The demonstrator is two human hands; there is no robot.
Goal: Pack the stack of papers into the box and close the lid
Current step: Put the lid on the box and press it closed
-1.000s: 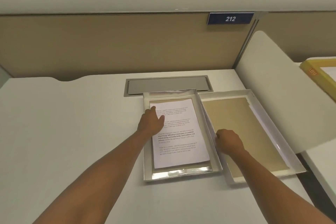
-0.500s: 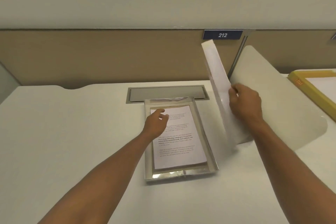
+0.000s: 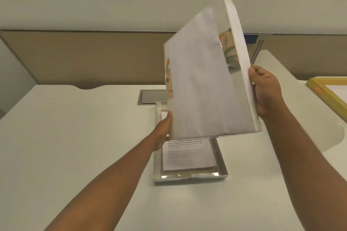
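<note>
head view: you have lifted the lid [image 3: 202, 88] off the desk [image 3: 75, 137] since a second ago, when it lay open-side-up just right of the box [image 3: 189, 179]. half a second ago it stood on edge in your right hand alone; now it hangs tilted in the air above the far half of the box, outer face toward you, both hands on it. that puts you in the closing step, i judge, with the packing itself done.

your right hand [image 3: 266, 92] is clamped on the lid's right edge, thumb at the front, fingers wrapped behind. your left hand [image 3: 165, 125] meets the lower left corner; only its thumb edge shows, so how firmly it holds i cannot tell.

the stack of papers [image 3: 187, 155] lies flat inside the silvery box, printed sheet on top, its near end visible below the lid and clear of the walls. the far end is hidden behind the lid.

to your right, a yellow-rimmed tray [image 3: 326, 95] sits on the neighbouring desk, well apart.

to finish, the lid likely needs turning open-side-down and squaring over the rim.
</note>
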